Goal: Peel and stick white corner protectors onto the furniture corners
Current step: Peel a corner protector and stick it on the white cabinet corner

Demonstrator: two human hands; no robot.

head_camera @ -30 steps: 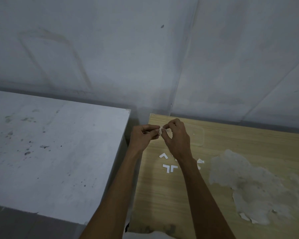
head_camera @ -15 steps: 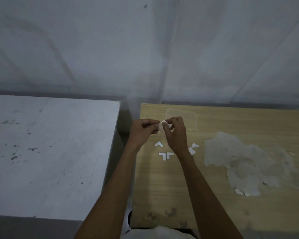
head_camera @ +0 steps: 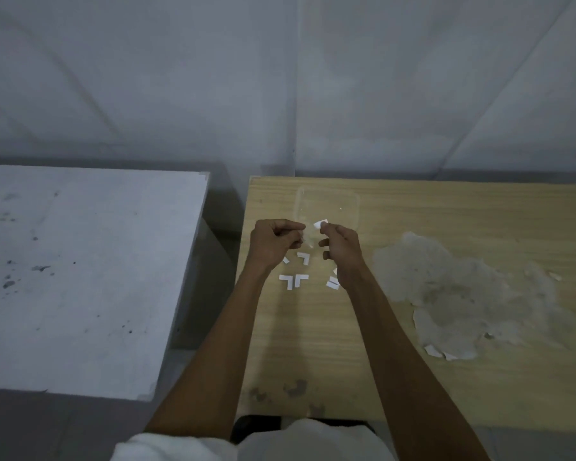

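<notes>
My right hand pinches a small white piece at thumb and forefinger, above the wooden table. My left hand is curled beside it, its fingertips pinching a thin clear piece that is hard to make out. A short gap separates the two hands. Several white L-shaped corner protectors lie on the table under and between my hands, one partly hidden by my right wrist.
A clear plastic tray lies just behind my hands. A grey-white cabinet top stands to the left across a dark gap. The wooden table has a large patch of torn veneer at right. Grey wall behind.
My hands were pressed together on one small white piece; now they have drawn apart, the right keeping the white piece. The view has tilted down toward the table.
</notes>
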